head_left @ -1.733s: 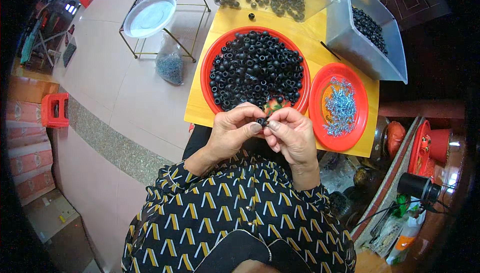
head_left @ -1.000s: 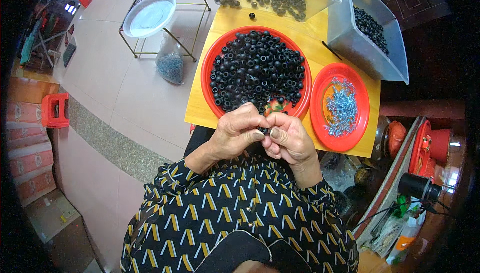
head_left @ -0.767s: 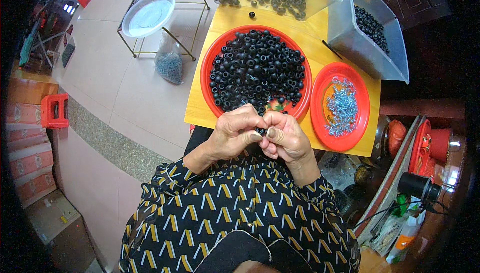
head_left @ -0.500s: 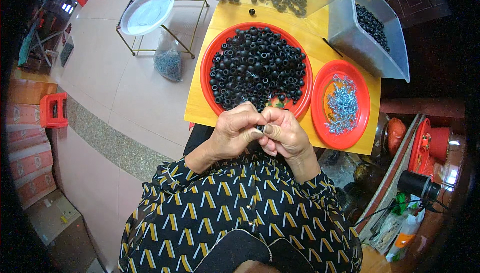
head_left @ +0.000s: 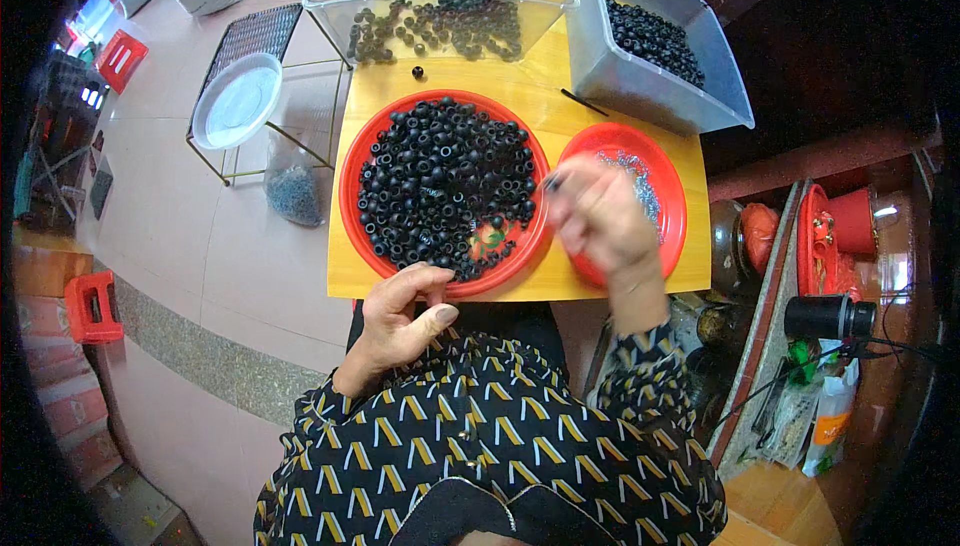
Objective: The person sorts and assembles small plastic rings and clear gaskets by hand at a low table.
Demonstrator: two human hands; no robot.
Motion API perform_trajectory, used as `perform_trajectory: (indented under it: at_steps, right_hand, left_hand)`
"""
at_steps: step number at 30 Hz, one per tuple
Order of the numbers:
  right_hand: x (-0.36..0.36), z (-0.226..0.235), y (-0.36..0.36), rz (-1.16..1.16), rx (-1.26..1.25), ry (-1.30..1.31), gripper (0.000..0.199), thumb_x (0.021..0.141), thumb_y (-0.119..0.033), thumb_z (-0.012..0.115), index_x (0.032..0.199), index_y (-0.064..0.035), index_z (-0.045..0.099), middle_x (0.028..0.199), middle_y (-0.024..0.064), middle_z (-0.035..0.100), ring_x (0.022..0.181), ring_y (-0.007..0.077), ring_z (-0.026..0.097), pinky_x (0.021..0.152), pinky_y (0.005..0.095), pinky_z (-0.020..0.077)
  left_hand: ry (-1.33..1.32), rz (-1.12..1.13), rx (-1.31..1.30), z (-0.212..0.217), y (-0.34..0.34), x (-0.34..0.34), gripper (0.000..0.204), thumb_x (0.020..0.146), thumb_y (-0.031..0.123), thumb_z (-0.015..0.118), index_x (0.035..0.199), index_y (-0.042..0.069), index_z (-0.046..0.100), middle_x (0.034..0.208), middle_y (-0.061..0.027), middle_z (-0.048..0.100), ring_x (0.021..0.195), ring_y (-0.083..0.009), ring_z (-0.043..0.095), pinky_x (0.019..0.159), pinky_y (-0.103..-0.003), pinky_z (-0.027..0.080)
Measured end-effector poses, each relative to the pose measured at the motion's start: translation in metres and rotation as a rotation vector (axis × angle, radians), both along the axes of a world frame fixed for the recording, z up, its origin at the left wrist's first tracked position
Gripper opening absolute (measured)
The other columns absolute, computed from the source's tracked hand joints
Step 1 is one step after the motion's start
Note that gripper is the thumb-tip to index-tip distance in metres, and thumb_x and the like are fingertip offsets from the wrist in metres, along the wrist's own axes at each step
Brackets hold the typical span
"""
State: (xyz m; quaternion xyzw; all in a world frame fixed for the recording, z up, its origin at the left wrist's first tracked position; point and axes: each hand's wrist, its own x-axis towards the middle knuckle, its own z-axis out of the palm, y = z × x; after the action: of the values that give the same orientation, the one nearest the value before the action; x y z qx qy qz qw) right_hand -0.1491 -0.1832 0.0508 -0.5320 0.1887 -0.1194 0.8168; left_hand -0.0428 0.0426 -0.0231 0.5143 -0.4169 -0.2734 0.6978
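Observation:
My left hand (head_left: 400, 314) is at the near rim of the round red tray (head_left: 347, 196), thumb apart from the curled fingers, with nothing visible between them. Heaped in that tray are several black beads (head_left: 440, 161), round and holed, with a few small springs among them. My right hand (head_left: 610, 214), smeared by motion, hovers over the smaller red plate (head_left: 675, 226). A small dark thing, which looks like a black bead (head_left: 553, 183), shows at its fingertips. Small silvery-blue springs (head_left: 640, 181) lie on that plate, partly hidden by the hand.
Two clear plastic bins hold more black beads: one (head_left: 540, 21) at the back, one (head_left: 735, 96) at the back right. A loose bead (head_left: 417, 73) and a thin black stick (head_left: 583, 102) lie on the yellow table (head_left: 540, 86). Left stands a stool with a white lid (head_left: 237, 101).
My hands, together at the tray's near edge before, have parted. The right has swung right and up with the small dark thing; the left has shifted left and opened. The view has shifted too.

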Motion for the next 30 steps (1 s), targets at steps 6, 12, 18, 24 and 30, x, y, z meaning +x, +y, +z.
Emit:
perform_trajectory:
  at_steps: [6, 12, 18, 24, 30]
  right_hand:
    - [0.003, 0.05, -0.127, -0.475, 0.047, -0.257, 0.023, 0.089, -0.017, 0.046, 0.093, 0.0033, 0.055, 0.078, 0.0108, 0.06, 0.059, 0.0119, 0.052, 0.053, 0.0221, 0.0417]
    - [-0.015, 0.007, -0.045, -0.308, -0.423, 0.009, 0.02, 0.088, -0.014, 0.051, 0.1, 0.0022, 0.056, 0.078, 0.0078, 0.062, 0.059, 0.0083, 0.054, 0.053, 0.0203, 0.0437]
    - [-0.044, -0.02, 0.004, -0.311, -0.562, 0.256, 0.018, 0.088, -0.012, 0.052, 0.098, 0.0017, 0.058, 0.076, 0.0045, 0.06, 0.059, 0.0061, 0.052, 0.052, 0.0186, 0.0425]
    - [-0.06, -0.032, 0.014, -0.373, -0.609, 0.314, 0.019, 0.087, -0.013, 0.054, 0.097, 0.0024, 0.058, 0.074, 0.0027, 0.06, 0.06, 0.0048, 0.051, 0.054, 0.0181, 0.043]
    - [-0.051, -0.045, 0.027, -0.24, -0.834, 0.308, 0.013, 0.086, -0.008, 0.054, 0.094, 0.0008, 0.06, 0.074, 0.0015, 0.059, 0.061, 0.0063, 0.052, 0.053, 0.0204, 0.0422]
  left_hand:
    - [-0.514, 0.269, 0.002, 0.008, -0.003, 0.002, 0.021, 0.065, -0.005, 0.063, 0.085, -0.003, 0.057, 0.073, -0.0123, 0.055, 0.068, -0.0268, 0.054, 0.062, -0.033, 0.042]
    - [-0.714, 0.478, 0.125, 0.008, 0.005, 0.017, 0.023, 0.062, -0.006, 0.061, 0.084, 0.001, 0.058, 0.077, -0.01, 0.054, 0.072, -0.0266, 0.051, 0.064, -0.035, 0.04]
    - [-0.99, 0.372, 0.154, 0.017, -0.024, 0.023, 0.024, 0.06, -0.003, 0.062, 0.082, 0.004, 0.059, 0.079, -0.0072, 0.053, 0.075, -0.0244, 0.049, 0.065, -0.036, 0.037]
    - [-1.164, 0.219, 0.28, 0.023, -0.049, 0.022, 0.011, 0.064, 0.009, 0.056, 0.074, 0.006, 0.059, 0.076, -0.0053, 0.049, 0.076, -0.0223, 0.046, 0.069, -0.034, 0.034]
    - [-1.226, 0.213, 0.426, 0.018, -0.06, 0.02, 0.007, 0.064, 0.006, 0.059, 0.071, 0.006, 0.06, 0.073, -0.0062, 0.049, 0.075, -0.0237, 0.047, 0.066, -0.035, 0.035]
